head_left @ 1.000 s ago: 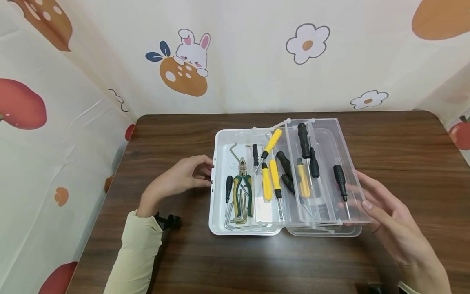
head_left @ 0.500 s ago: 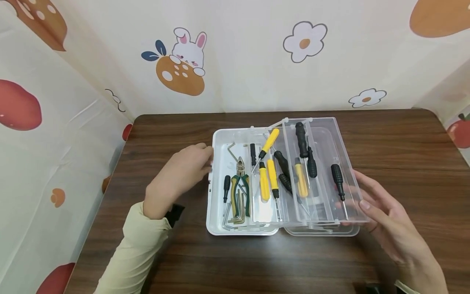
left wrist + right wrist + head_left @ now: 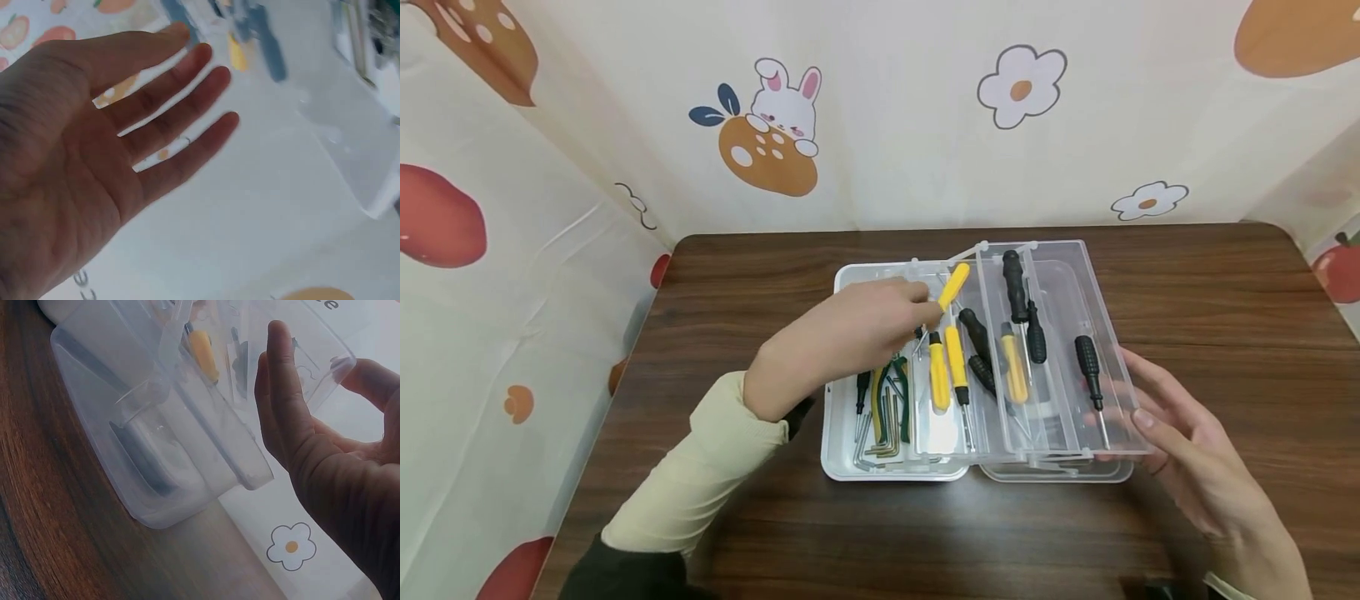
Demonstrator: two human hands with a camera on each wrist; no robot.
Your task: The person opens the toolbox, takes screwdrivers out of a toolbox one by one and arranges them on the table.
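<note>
The left hand (image 3: 857,333) hovers flat-fingered, grasping nothing, over the white toolbox (image 3: 842,450), near a yellow screwdriver (image 3: 952,287). The right hand (image 3: 1180,450) rests straight-fingered against the clear tray (image 3: 1112,333), released.

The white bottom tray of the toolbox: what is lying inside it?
In the white tray lie green-handled pliers, a bunch of bent hex keys and a small black screwdriver. The left hand covers the tray's far end, so anything there is hidden.

Left hand (image 3: 850,329) covers top of pliers (image 3: 895,392). Left wrist view blurry, tools just smears. Right hand (image 3: 1195,450) cut off by bottom edge. Screwdriver tips too small.
</note>
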